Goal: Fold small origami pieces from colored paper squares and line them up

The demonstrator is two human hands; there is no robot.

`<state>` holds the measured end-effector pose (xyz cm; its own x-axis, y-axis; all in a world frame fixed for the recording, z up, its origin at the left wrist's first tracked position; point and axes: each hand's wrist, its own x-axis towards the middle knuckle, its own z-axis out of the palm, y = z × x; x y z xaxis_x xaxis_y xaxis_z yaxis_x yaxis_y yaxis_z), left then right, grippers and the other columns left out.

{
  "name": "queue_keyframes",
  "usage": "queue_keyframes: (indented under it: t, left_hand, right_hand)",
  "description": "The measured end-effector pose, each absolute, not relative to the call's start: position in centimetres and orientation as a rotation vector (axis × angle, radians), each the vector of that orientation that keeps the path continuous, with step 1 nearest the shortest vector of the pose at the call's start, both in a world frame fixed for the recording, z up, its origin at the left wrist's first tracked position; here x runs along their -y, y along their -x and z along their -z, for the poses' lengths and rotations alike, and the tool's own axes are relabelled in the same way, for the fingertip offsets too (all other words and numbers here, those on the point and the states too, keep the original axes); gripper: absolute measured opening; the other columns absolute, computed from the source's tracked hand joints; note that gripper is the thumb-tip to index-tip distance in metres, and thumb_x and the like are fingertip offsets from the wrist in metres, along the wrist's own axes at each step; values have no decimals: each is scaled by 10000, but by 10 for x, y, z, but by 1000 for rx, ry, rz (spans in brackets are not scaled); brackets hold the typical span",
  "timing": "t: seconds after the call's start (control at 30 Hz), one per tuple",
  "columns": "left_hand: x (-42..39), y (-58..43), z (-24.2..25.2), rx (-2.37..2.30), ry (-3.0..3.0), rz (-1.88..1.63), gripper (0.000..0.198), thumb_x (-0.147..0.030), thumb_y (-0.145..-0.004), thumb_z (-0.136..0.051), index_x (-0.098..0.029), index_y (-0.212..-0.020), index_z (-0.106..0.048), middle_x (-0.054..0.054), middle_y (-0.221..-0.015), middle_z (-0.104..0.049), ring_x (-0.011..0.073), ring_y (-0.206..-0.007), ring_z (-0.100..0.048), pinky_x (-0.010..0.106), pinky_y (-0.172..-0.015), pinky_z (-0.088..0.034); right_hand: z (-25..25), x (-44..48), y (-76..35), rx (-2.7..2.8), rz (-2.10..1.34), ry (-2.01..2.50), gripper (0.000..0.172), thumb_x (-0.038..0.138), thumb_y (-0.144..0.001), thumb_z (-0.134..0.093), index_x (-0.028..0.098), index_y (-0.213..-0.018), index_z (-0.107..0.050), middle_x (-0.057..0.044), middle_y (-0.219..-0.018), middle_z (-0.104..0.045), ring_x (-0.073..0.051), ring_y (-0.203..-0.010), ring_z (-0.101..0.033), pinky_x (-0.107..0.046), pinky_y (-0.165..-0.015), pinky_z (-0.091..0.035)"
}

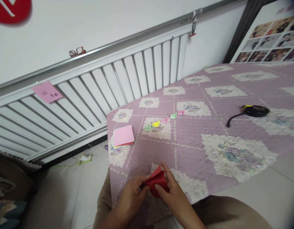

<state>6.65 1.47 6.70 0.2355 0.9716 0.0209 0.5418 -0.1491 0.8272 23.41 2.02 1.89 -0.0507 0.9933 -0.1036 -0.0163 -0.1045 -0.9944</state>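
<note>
A partly folded piece of red paper [158, 183] is held up near the close edge of the covered table. My left hand [134, 192] pinches its left corner between thumb and fingers. On the other side, my right hand [169, 187] grips the paper, thumb on the near face and fingers behind. Beyond the hands, a stack of square colored paper [123, 135] lies at the left, pink on top. Small folded paper pieces stand in a slanting row: a green one [147, 128], a yellow one [155, 124], and further pink and green ones [173, 115].
A purple floral tablecloth [158, 148] covers the table. A black tape measure [256, 110] with a strap lies at the right. Behind stands a white radiator [113, 79] with glasses [77, 52] on its pipe and a pink note [47, 92]. A cable [77, 160] lies on the floor.
</note>
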Motion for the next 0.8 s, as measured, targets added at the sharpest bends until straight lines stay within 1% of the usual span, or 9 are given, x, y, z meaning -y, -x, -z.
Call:
queue_keyframes:
  t: [0.1, 0.17, 0.3, 0.37, 0.47, 0.53, 0.67, 0.73, 0.8]
  left_hand:
    - [-14, -68, -68, -1442, -1748, -795, 303, -144, -796, -573, -232, -1064, -685, 46, -1034, -705, 216, -963, -636, 339, -882, -475]
    - [-14, -69, -70, -1462, -1711, -817, 270, -161, -792, -590, -235, -1025, -703, 50, -1008, -710, 222, -940, -639, 334, -862, -479]
    - [-15, -71, -73, -1402, -1709, -860, 229, -188, -792, -602, -248, -978, -724, 46, -925, -709, 223, -886, -630, 315, -811, -476]
    - [-17, -72, -74, -1390, -1669, -874, 207, -201, -790, -600, -244, -945, -731, 43, -899, -705, 221, -868, -624, 310, -798, -468]
    - [-19, -73, -70, -1424, -1442, -907, 171, -222, -761, -623, -218, -898, -726, 35, -889, -706, 215, -861, -621, 308, -800, -457]
    - [-21, -72, -66, -1396, -1208, -951, 156, -254, -730, -671, -194, -867, -715, 30, -843, -705, 199, -809, -622, 296, -764, -458]
    - [-21, -72, -57, -1148, -673, -1113, 323, -353, -646, -800, -166, -877, -673, 33, -807, -700, 174, -733, -638, 288, -721, -479]
    - [-22, -73, -54, -1036, -493, -1167, 369, -345, -624, -836, -168, -895, -658, 42, -828, -707, 181, -764, -660, 297, -748, -498]
    - [-23, -73, -52, -989, -384, -1209, 354, -298, -629, -846, -176, -900, -654, 46, -859, -713, 179, -795, -674, 285, -756, -515]
  right_hand:
    - [-17, -19, -233, 1241, -1228, 1278, 745, 342, -738, -599, 270, -1427, -323, -67, -1448, -415, -237, -1320, -400, -447, -1100, -301]
    - [-16, -17, -232, 1247, -1166, 1303, 732, 353, -727, -623, 270, -1406, -362, -66, -1428, -441, -251, -1326, -390, -458, -1104, -290]
    - [-20, -13, -231, 1254, -1111, 1338, 705, 367, -722, -647, 273, -1377, -404, -67, -1352, -521, -273, -1248, -480, -455, -1057, -359]
    - [-24, -11, -231, 1242, -1124, 1330, 717, 375, -717, -656, 263, -1377, -402, -72, -1265, -583, -274, -1171, -543, -445, -1013, -405]
    - [-31, -9, -232, 1139, -1191, 1238, 711, 383, -749, -637, 267, -1394, -362, -60, -1099, -650, -244, -1041, -610, -408, -933, -465]
    - [-35, -10, -235, 1061, -1223, 1115, 673, 409, -780, -624, 276, -1382, -356, -59, -1059, -654, -225, -1000, -618, -386, -900, -480]
    - [-40, -14, -243, 799, -1176, 1022, 467, 478, -806, -625, 292, -1209, -479, -63, -1083, -634, -203, -988, -606, -349, -878, -484]
    - [-39, -17, -246, 711, -1132, 1058, 391, 515, -794, -632, 279, -1088, -532, -56, -1049, -634, -196, -952, -604, -330, -851, -490]
    - [-36, -20, -246, 687, -1127, 1115, 366, 541, -791, -624, 268, -1024, -554, -47, -1013, -634, -192, -924, -600, -316, -820, -497]
